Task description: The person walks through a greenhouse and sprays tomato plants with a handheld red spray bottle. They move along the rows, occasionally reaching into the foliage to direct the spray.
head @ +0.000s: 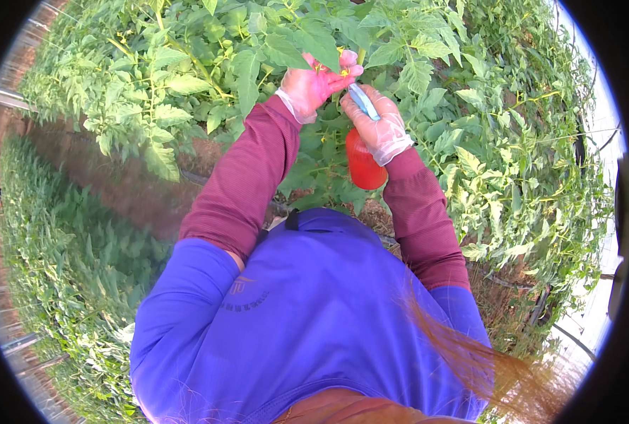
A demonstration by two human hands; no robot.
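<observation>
My left hand (pixel 314 87), in a clear thin glove stained pink, is raised palm up among the tomato leaves. A cluster of small yellow tomato flowers (pixel 344 72) rests between its fingers; a leaf hides part of that hand. Close by on the right, my right hand (pixel 379 119), gloved likewise, grips a hand spray bottle. The sprayer's pale blue head (pixel 364 102) points up towards the flowers and the left fingertips. Below the hand hangs its red bottle body (pixel 366 161), upright or nearly so. The fingers on the far side of the bottle are hidden.
Dense tomato plants (pixel 187 85) fill the space ahead and to the right. A bare soil path (pixel 118 175) runs at the left, with another plant row (pixel 55 254) beyond. Dark irrigation tubing (pixel 192 177) lies on the ground. White sheeting (pixel 600 180) borders the right side.
</observation>
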